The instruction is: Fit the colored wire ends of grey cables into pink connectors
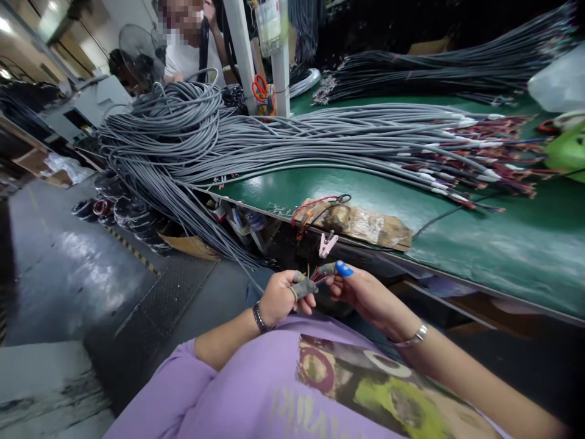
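Note:
My left hand (280, 299), with grey covers on its thumb and a finger, is closed round the end of a grey cable. Thin coloured wires (314, 276), among them red, green and yellow ones, fan out from between its fingers. My right hand (363, 296) pinches at the tips of these wires; it wears blue tape on the thumb and a grey cover on a finger. Both hands are close together over my lap, just short of the bench edge. Behind them a pink clip (328, 244) is fixed at that edge.
Grey cables (292, 137) with stripped coloured ends lie across the green bench (498, 238), coiled at the left. A taped board (365, 225) with leads sits at the front edge. Black cable bundles (425, 73) lie behind. A person (192, 55) is across the bench beside a post (240, 55).

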The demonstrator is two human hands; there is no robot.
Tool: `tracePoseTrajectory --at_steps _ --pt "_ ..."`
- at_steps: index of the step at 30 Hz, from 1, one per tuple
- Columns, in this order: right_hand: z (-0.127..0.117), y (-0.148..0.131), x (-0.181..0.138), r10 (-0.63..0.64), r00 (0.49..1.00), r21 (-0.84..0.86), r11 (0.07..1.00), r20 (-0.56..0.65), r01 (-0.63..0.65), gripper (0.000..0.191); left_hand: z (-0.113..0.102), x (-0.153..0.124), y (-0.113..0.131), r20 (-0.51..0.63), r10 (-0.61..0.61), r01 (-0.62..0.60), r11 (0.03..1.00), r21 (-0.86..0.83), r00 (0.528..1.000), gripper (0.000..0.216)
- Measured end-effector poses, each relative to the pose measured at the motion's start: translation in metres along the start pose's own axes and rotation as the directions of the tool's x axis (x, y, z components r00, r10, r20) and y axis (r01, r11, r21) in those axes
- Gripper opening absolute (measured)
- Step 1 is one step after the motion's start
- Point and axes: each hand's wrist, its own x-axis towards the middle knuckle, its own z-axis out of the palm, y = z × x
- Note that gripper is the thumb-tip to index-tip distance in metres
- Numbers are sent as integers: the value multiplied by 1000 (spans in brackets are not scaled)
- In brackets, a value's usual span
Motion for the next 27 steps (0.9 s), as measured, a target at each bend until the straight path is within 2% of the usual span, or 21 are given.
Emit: tracePoseTrajectory --at_steps 2,4,10,14,19,23,27 --pt "1 -3 -2 10 996 -59 998 94 -4 47 2 0 1 -9 -13 13 1000 -19 1000 41" --pt "5 -5 -3 2 993 -121 993 120 13 44 4 1 2 -10 -20 19 999 -25 1000 41" --pt "11 -7 -2 -88 996 -205 974 31 92 36 7 6 1 6 -33 33 999 3 999 42" --pt "8 1 -2 -150 988 -220 965 -22 142 31 11 8 -2 -70 -13 11 999 -34 997 41" --pt "6 9 -2 -150 987 -222 966 -60 133 27 13 9 -5 -152 1 -19 993 -119 988 39" --pt "2 8 0 -92 996 -158 984 -20 87 28 11 9 -5 -94 -25 14 993 -118 995 38" --pt "4 1 3 -76 997 -59 995 -2 76 37 10 10 -6 -21 -37 36 996 -82 999 37"
